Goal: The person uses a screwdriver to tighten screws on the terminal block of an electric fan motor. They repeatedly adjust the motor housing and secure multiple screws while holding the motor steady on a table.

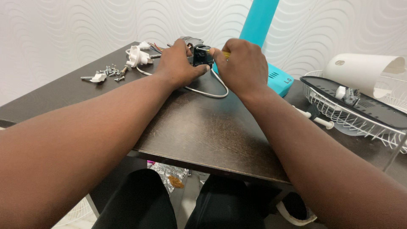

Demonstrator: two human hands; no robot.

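Both hands meet at the far side of the dark counter [203, 127], close to its back edge. The left hand [178, 63] wraps its fingers around a small motor [199, 53], a grey and black block that sits on the counter just in front of the teal fan stand [258, 21]. The right hand [241, 63] is closed on a screwdriver with a yellow handle [224, 54], its tip pointed into the motor.

A white cord [212, 91] loops out from under the hands toward the middle of the counter. To the left, well apart from the hands, lie a white plug [135, 55] and a scatter of small screws [112, 71] near the left edge. On the right, a white wire fan guard [352, 114] with a black part lying in it hangs over the counter's right side, and a white housing [364, 72] stands behind it. A white peg [320, 121] lies just beside the guard.

The widest bare stretch is the near half of the counter, between the forearms and the front edge, which runs across above the person's knees.

Much of the motor is hidden by both hands, and the screwdriver's shaft and tip cannot be made out. The top of the stand is cut off by the frame, as is the guard's right side. The teal base [280, 80] is partly covered by the right hand.
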